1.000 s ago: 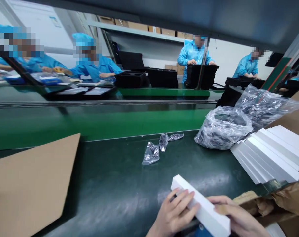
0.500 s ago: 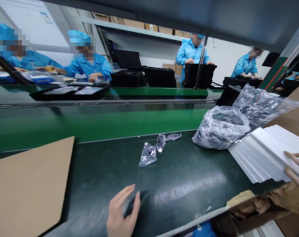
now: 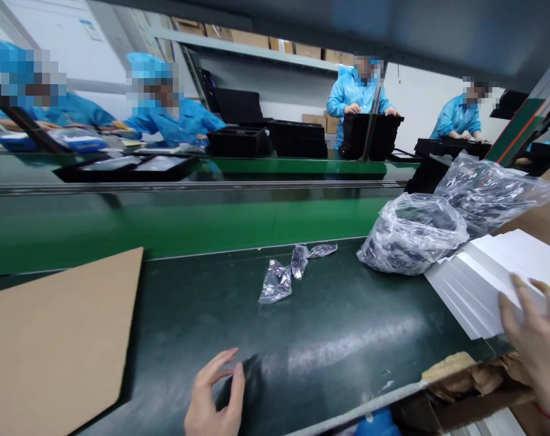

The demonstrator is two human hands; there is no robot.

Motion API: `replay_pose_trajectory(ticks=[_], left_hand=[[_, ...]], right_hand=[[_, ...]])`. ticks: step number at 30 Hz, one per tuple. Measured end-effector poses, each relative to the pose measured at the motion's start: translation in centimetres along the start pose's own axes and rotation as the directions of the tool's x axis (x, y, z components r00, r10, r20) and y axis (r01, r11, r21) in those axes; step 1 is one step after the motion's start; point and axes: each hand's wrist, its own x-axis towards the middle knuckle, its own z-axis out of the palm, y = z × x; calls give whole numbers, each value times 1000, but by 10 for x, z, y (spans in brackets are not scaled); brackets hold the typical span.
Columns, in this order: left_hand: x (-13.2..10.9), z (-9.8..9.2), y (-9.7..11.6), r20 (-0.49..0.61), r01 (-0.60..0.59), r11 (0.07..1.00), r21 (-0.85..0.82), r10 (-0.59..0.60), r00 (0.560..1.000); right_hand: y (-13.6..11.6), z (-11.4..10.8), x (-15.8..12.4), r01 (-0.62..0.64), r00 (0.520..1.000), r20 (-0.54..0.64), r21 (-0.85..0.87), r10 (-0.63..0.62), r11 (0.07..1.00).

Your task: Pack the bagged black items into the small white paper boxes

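Note:
My left hand (image 3: 215, 390) hovers low over the dark green worktop, its fingers curved with a gap before the thumb and nothing between them. At the right edge, my right hand (image 3: 536, 339) rests spread fingers on the fanned stack of thin white flat pieces (image 3: 466, 284); some fingertips look yellowish, as if covered. Whether these pieces are boxes or boards I cannot tell. Farther up the worktop lie a small clear bag (image 3: 275, 283) with a dark item inside, another small bag (image 3: 299, 261) and a third (image 3: 323, 250).
An open clear sack (image 3: 411, 236) of dark items stands beside the white stack, a second sack (image 3: 488, 188) behind it. A cardboard sheet (image 3: 61, 339) covers the left. An open carton (image 3: 466, 399) sits below the front edge. Co-workers in blue work beyond the green conveyor (image 3: 211, 227).
My right hand has come farther into view, leftward over the white stack. My left hand has shifted slightly left and down, its thumb and fingers closer together. The small bags remain in place.

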Motion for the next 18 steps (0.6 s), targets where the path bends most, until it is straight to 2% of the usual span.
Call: replay_pose_trajectory(ticks=[2,4,8,10,12,14,15,16,18], left_hand=[[0,0,1,4,-14,1000,-10,14,1000],[1,0,1,6,-25,1000,-12,25,1000],[2,0,1,1,-37,999,10,37,999],[3,1,2,7,-46,999,7,46,999],[5,3,1,21,-51,999,-6,51,998],[6,4,1,38,-38,999,-19,38,999],[6,4,1,44,-24,999,-25,25,999],[6,4,1,48,-5,1000,-28,7,999],[5,3,0,48,40,999,-37,-38,998]], right_hand=[[-11,2,0,76,995,70,3,-76,997],[-22,6,3,67,991,111,57,-73,996],[-43,6,19,27,996,75,161,-40,987],[-56,2,40,13,998,60,238,-28,971],[-72,1,71,-13,998,61,319,-7,948],[-91,7,111,-20,991,131,402,-36,916],[-102,14,130,0,973,207,448,-104,894],[-114,23,149,27,931,303,495,-201,869],[-140,46,176,72,797,467,554,-381,829]])
